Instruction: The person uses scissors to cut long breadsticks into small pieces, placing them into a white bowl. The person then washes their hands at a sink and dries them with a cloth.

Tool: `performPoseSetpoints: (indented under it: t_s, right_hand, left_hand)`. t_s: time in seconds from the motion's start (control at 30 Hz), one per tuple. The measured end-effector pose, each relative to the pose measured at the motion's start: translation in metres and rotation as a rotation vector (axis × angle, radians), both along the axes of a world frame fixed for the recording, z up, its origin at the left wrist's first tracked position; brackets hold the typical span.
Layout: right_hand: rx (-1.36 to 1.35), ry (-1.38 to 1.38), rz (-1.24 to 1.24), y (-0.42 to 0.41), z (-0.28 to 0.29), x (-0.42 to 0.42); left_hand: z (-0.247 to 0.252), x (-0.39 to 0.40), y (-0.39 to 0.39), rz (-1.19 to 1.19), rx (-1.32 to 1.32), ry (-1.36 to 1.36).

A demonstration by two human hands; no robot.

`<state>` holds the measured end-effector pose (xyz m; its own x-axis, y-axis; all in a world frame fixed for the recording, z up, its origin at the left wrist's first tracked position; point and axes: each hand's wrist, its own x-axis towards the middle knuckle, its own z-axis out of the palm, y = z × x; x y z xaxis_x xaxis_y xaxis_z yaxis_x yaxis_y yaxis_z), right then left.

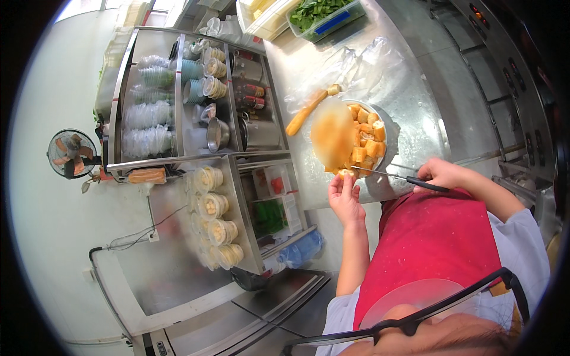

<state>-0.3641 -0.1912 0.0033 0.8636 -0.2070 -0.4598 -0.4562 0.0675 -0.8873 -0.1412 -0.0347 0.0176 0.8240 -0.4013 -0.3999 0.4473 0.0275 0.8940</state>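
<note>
My left hand (347,201) pinches a short cut piece of fried dough stick (346,173) at the near edge of a bowl (386,144). Golden cut dough pieces (370,144) fill the bowl; a blurred patch hides its left part. Black-handled scissors (416,180) are in my right hand (438,175), with the blades apart and one tip close to the held piece. Left of the bowl, a longer fried dough stick (305,116) lies on the metal table (416,113), partly under a clear plastic bag (367,66).
A plastic container of leafy greens (318,15) and a white bin (262,22) stand at the far end. Left of the table, metal shelving (178,98) holds cups, pots and bottles. Several lidded tubs (213,204) sit on the lower counter. Metal equipment (512,75) is on the right.
</note>
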Motion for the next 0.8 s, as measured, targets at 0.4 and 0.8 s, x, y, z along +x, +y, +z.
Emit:
performPoseSetpoints:
  t_s: [0.4,0.8]
  right_hand:
    - [0.12,-0.2,-0.588,0.038,-0.007,-0.001]
    - [0.299,0.177,-1.152,0.084,-0.059,0.054]
  left_hand:
    - [0.122,0.031,0.005,-0.653,-0.716,-0.366]
    - [0.2,0.1,-0.043,-1.412,-1.341,0.087]
